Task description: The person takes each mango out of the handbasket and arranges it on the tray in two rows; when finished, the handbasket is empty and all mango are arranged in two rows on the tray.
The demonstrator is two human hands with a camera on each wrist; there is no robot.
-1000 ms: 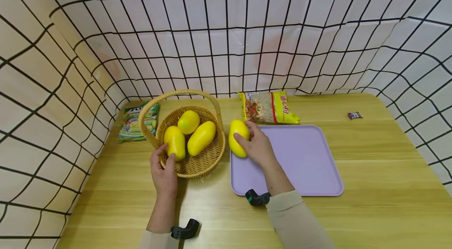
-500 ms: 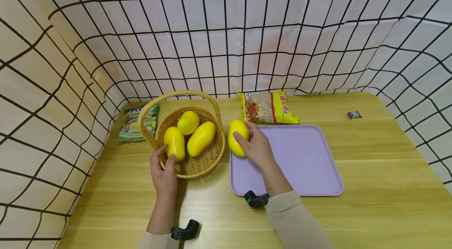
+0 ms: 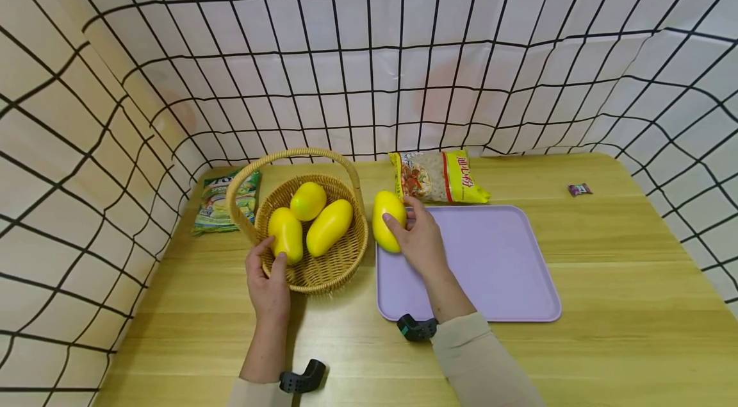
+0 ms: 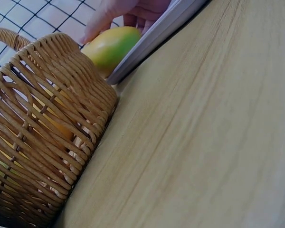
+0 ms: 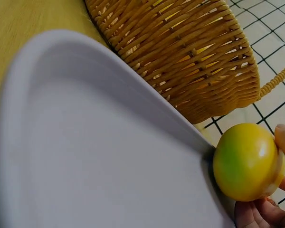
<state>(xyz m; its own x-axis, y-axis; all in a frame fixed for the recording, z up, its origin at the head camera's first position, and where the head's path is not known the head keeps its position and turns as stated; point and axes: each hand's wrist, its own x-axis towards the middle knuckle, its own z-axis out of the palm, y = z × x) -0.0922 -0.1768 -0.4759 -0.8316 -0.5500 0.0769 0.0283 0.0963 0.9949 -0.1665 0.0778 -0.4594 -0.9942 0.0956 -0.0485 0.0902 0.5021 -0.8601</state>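
Observation:
At the left edge of the lilac tray [image 3: 490, 266], my right hand [image 3: 425, 243] holds a yellow mango [image 3: 387, 221] between thumb and fingers. The right wrist view shows a green patch on that mango [image 5: 247, 161], right beside the tray's rim. My left hand [image 3: 270, 285] reaches over the near left rim of the wicker basket [image 3: 354, 259]. Its thumb and index fingertips sit around the lower end of another mango [image 3: 285, 234]. Two more mangoes lie in the basket, one rounder [image 3: 308, 200] and one long [image 3: 330, 227]. The left wrist view does not show the left fingers.
A green packet [image 3: 225, 202] lies behind the basket at left, and a yellow food bag [image 3: 438, 176] lies behind the tray. One small purple wrapped sweet [image 3: 579, 189] is at the far right. The basket's tall handle [image 3: 294, 152] arches over its back. Grid-patterned cloth encloses the table.
My right hand has shifted slightly away from me with the mango, which has moved a little toward the back. The left hand and the basket stay where they were.

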